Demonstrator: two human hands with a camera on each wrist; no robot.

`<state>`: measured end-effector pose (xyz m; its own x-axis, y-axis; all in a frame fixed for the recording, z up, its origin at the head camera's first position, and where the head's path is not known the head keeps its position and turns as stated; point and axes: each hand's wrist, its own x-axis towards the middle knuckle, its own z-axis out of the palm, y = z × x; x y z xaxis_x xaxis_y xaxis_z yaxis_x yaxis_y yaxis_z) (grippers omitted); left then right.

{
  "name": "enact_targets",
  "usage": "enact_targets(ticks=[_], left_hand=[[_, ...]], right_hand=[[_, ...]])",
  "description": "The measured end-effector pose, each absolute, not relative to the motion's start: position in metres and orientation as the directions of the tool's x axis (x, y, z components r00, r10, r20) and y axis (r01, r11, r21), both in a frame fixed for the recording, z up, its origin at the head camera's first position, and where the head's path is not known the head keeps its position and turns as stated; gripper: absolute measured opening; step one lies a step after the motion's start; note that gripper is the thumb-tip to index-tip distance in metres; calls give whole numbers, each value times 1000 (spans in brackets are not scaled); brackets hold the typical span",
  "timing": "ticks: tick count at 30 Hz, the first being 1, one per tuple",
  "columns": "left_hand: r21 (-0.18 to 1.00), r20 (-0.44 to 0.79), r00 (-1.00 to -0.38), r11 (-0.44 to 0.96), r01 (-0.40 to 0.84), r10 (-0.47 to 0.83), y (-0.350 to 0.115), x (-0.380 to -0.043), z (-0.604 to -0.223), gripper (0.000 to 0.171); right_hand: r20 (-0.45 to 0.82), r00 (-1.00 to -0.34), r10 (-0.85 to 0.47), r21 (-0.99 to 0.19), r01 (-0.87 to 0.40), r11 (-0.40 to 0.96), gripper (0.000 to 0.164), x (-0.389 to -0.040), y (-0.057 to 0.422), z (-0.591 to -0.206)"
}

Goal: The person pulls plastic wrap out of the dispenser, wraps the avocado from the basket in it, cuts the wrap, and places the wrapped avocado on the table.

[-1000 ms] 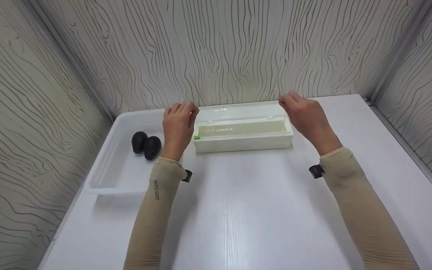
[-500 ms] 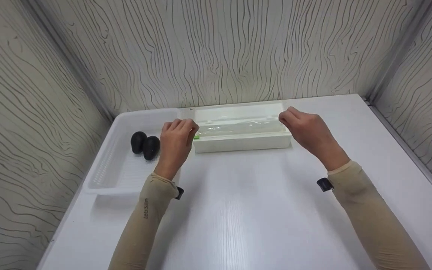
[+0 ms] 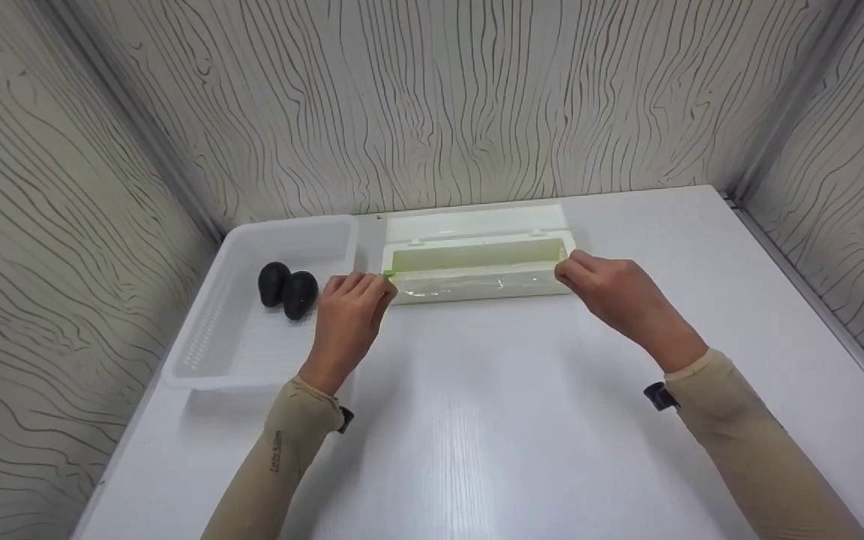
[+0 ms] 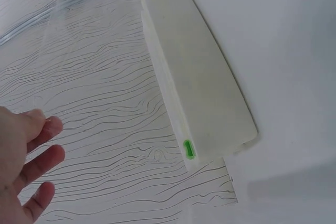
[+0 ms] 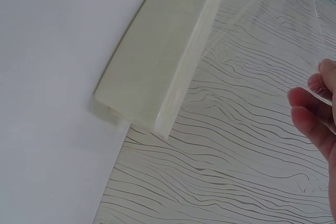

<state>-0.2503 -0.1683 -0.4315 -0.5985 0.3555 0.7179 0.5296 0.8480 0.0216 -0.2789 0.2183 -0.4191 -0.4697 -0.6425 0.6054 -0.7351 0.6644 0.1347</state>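
Between my two hands stretches a sheet of clear plastic wrap, seen in front of a long white wrap dispenser box. My left hand pinches the wrap's left corner between thumb and forefinger, and my right hand pinches its right corner. In the left wrist view the other left fingers are loosely bent beside the thumb. The dispenser's lid is folded back toward the wall, showing its pale green inside. A small green slide cutter sits at the left end of its front edge.
A white plastic basket stands to the left, with two dark egg-shaped objects lying in it. The white table ends at a wall patterned with wavy lines behind the dispenser.
Both hands have come down and toward me from above the dispenser, with the wrap held taut between them. The dispenser and basket have stayed in place.
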Motion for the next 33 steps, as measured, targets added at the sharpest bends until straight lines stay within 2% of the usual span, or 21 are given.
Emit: enact_targets(ticks=[8, 19, 27, 33], left_hand=[[-38, 698, -593, 847, 530, 402, -172, -237, -446, 17], [-155, 593, -630, 839, 522, 501, -169, -219, -470, 11], [-282, 492, -671, 831, 480, 555, -166, -211, -486, 20], [-306, 444, -682, 814, 494, 581, -164, -211, -494, 24]], right_hand=[[582, -457, -673, 139, -759, 636, 27, -266, 220, -435], [512, -483, -710, 119, -779, 615, 26, -255, 227, -456], [465, -498, -732, 77, -801, 594, 26, -252, 226, -472], [414, -530, -740, 62, -795, 604, 25, -250, 224, -481]])
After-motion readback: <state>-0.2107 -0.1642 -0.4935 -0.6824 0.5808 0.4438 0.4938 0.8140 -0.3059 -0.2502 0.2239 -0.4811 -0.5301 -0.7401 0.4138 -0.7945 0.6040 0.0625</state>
